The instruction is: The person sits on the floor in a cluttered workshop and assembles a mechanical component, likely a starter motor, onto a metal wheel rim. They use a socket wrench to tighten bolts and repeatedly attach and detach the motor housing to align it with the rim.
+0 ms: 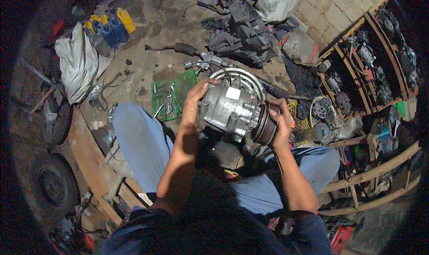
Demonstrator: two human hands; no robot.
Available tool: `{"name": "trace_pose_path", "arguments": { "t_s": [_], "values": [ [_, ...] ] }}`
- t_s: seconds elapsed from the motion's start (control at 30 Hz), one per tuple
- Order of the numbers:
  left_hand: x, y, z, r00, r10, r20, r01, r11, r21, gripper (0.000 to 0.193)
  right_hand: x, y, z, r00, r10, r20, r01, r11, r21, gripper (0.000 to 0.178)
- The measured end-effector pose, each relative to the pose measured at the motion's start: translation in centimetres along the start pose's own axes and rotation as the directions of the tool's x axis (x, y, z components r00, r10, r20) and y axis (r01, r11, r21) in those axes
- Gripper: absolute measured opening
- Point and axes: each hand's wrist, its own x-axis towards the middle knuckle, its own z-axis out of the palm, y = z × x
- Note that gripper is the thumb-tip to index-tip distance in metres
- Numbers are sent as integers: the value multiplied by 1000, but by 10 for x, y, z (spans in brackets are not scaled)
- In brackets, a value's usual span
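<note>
The left hand (195, 104) is closing its grip on the rear end of a silver car air-conditioning compressor (230, 112), while the right hand (279, 123) is clamping its grip around the compressor's ribbed black pulley (263, 129). The compressor is hanging above the person's blue-trousered knees, with a green socket set tray (172, 94) lying on the floor left of the compressor and a wooden rack (371, 62) of parts standing well to its right.

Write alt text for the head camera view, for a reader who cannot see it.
Seen from above, a seated person holds a grey metal compressor over their lap, left hand on its body and right hand around its ribbed black pulley. On the dirt floor beyond lie a green socket tray, a white sack and dark scrap parts.
</note>
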Motion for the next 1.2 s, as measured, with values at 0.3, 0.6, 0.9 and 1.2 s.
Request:
{"name": "trace_pose_path", "arguments": {
  "t_s": [0.3,0.6,0.9,1.2],
  "values": [
    [10,-24,-21,996,84,18,-85,996,28,32,9,2,7,975,221,11,-221,965,140,34],
    [9,-22,-16,985,170,-5,-169,981,98,32,16,30,-1,993,115,13,-116,992,54,37],
    [4,-24,-12,956,295,-3,-291,945,150,33,21,35,-2,904,411,120,-416,775,476,38],
    [13,-17,3,944,321,73,-329,909,255,37,22,62,0,884,434,172,-442,660,607,42]
  ]
}}
